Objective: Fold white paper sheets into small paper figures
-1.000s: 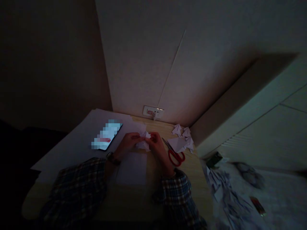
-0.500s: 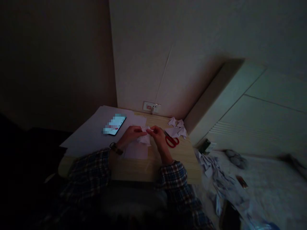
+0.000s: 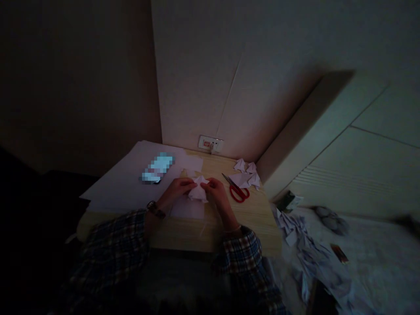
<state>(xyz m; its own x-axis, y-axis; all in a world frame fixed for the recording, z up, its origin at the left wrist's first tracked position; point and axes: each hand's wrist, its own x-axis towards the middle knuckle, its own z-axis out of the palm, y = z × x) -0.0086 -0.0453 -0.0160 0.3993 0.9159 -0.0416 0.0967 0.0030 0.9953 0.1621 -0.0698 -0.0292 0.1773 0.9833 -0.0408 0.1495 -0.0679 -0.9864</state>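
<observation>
In dim light, a small folded white paper piece is held over the wooden table. My left hand pinches its left side and my right hand pinches its right side, fingers closed on it. A flat white sheet lies on the table under my hands. Both arms wear plaid sleeves, and a watch sits on my left wrist.
Red-handled scissors lie just right of my hands, with several folded paper pieces beyond them. A lit phone rests on large white sheets at left. A wall socket is behind. Paper scraps litter the bed at right.
The view has shifted, my head having pulled back from the table. My hands have kept hold of the folded paper and turned it slightly between the fingers.
</observation>
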